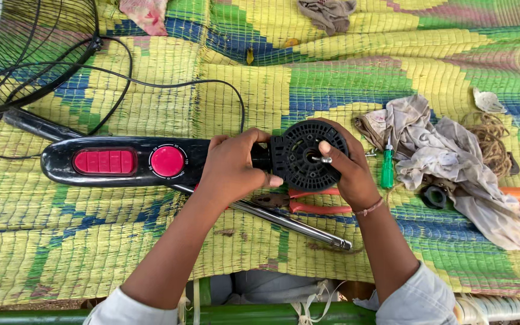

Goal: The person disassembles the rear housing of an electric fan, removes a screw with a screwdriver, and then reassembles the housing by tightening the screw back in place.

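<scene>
The left hand wraps the neck of a black fan body, fingers clamped around it just behind the round motor housing; this grip appears to steady the body on the woven mat. The right hand cups the far side of the housing, fingers curled against its rim, thumb beside the small metal shaft protruding from the centre. Held so, the housing face is turned upward into view.

Left of the left fingers, the body carries a row of red buttons and a red dial. Below both hands lie pliers with orange handles and a metal rod. Just right of the right fingers stands a green screwdriver, beside a crumpled rag. A wire fan guard and black cable lie well apart, upper left.
</scene>
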